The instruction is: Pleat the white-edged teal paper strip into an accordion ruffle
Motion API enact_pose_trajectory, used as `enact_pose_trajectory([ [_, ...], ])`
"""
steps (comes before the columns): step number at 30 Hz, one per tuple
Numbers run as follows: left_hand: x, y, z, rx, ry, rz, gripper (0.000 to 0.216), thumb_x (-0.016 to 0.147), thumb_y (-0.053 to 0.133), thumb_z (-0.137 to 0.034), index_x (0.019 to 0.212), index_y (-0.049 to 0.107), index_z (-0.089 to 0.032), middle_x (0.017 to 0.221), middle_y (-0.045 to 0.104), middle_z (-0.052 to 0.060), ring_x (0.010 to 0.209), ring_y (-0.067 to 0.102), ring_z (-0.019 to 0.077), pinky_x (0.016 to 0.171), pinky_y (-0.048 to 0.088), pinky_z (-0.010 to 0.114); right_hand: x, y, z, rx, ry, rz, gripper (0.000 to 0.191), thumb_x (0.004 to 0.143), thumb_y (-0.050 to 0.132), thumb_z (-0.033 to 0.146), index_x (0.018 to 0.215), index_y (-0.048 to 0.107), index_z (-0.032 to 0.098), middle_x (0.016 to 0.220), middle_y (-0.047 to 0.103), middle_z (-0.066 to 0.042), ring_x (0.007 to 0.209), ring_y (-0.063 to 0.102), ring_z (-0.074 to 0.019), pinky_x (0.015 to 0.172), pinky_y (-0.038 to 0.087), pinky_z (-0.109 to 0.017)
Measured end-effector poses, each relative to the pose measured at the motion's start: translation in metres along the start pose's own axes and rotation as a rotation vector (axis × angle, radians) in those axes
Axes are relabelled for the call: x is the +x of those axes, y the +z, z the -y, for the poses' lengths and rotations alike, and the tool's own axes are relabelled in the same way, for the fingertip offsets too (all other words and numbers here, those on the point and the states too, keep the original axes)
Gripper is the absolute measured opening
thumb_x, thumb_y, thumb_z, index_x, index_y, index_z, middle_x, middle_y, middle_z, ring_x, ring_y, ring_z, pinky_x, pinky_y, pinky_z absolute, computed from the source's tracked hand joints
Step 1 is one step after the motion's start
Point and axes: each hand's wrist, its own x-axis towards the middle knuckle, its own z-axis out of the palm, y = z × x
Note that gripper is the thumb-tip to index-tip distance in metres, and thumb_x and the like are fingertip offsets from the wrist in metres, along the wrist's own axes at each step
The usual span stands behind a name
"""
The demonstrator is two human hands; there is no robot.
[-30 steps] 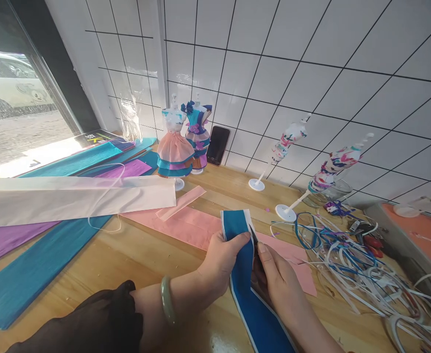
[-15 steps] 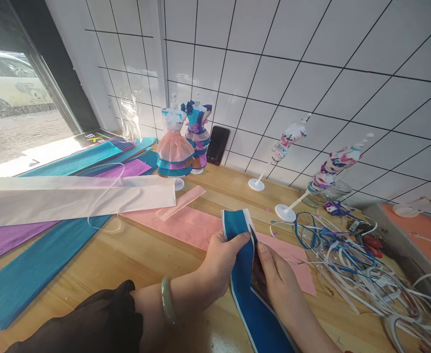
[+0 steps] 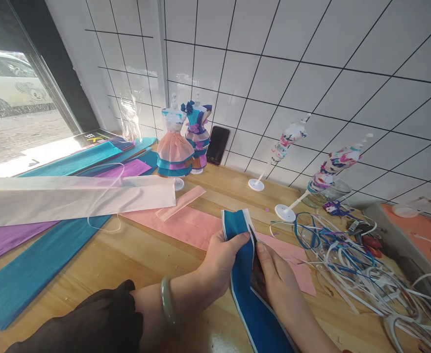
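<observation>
- My left hand (image 3: 218, 264) pinches the blue fabric strip (image 3: 265, 318) between thumb and fingers, close to its far end.
- My right hand (image 3: 281, 282) is closed around a pair of dark scissors (image 3: 253, 237); my fingers hide the handles, and I cannot tell how far the blades are parted.
- The blade tip lies at the strip's white border, just right of my left thumb.
- From my left-hand grip the strip's short end rises away from me, while its long part hangs back toward me, past my right hand.
- Beneath and beyond both hands, a long pink fabric strip (image 3: 186, 228) lies across the wooden table (image 3: 134, 260); a shorter pink piece (image 3: 182, 202) sits ahead and left of my grip.
- Farther left of my grip, a white fabric strip (image 3: 68, 202) overlaps a teal one (image 3: 42, 269).
- Right of my right hand spreads a tangle of narrow offcuts (image 3: 366, 274).
- Well beyond my left hand stands a mini dress form in a tiered skirt (image 3: 174, 149), near a smartphone (image 3: 218, 145) propped against the tiled wall (image 3: 259, 93).
</observation>
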Motion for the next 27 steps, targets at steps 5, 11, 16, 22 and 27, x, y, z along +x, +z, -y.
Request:
enact_pose_trajectory([
  [5, -0.0013, 0.0002, 0.0003, 0.003, -0.001, 0.031, 0.016, 0.071, 0.063, -0.027, 0.075, 0.06, -0.011, 0.067, 0.063, 0.005, 0.058, 0.059, 0.014, 0.058, 0.051, 0.026, -0.0008, -0.0006, 0.0022, 0.021, -0.017, 0.0, 0.042, 0.087, 0.035, 0.049, 0.098, 0.061, 0.018, 0.104, 0.065, -0.008, 0.095, 0.057, -0.0203, 0.085, 0.044, -0.03],
  [11, -0.0025, -0.0004, 0.0028, 0.041, -0.008, 0.048, 0.017, 0.073, 0.061, -0.029, 0.074, 0.06, -0.012, 0.06, 0.06, 0.004, 0.056, 0.059, 0.0145, 0.057, 0.051, 0.026, -0.0008, -0.0006, 0.0013, 0.04, -0.004, 0.002, 0.043, 0.086, 0.036, 0.05, 0.1, 0.062, 0.019, 0.106, 0.065, -0.008, 0.106, 0.053, -0.0216, 0.083, 0.046, -0.029],
  [16, -0.0031, 0.0005, 0.0035, 0.034, -0.01, 0.042, 0.016, 0.072, 0.062, -0.028, 0.073, 0.06, -0.012, 0.059, 0.059, 0.003, 0.054, 0.058, 0.0135, 0.055, 0.05, 0.025, 0.0007, 0.0001, 0.0004, 0.029, -0.028, -0.029, 0.044, 0.085, 0.038, 0.051, 0.099, 0.065, 0.019, 0.102, 0.067, -0.008, 0.107, 0.054, -0.0228, 0.087, 0.045, -0.031],
  [22, -0.0036, 0.0005, 0.0029, 0.031, -0.011, 0.042, 0.016, 0.071, 0.062, -0.028, 0.072, 0.059, -0.012, 0.058, 0.059, 0.002, 0.05, 0.056, 0.0123, 0.051, 0.049, 0.024, 0.0008, -0.0001, 0.002, 0.029, -0.025, -0.025, 0.044, 0.087, 0.037, 0.048, 0.102, 0.064, 0.017, 0.107, 0.065, -0.009, 0.103, 0.056, -0.0216, 0.089, 0.044, -0.031],
  [27, -0.0031, 0.0017, 0.002, 0.017, -0.009, 0.04, 0.016, 0.07, 0.063, -0.028, 0.07, 0.059, -0.013, 0.058, 0.06, 0.002, 0.049, 0.056, 0.0118, 0.051, 0.048, 0.023, 0.0, 0.0004, 0.0011, 0.027, -0.03, -0.054, 0.041, 0.086, 0.04, 0.048, 0.099, 0.065, 0.017, 0.105, 0.066, -0.009, 0.106, 0.055, -0.0232, 0.087, 0.046, -0.033],
])
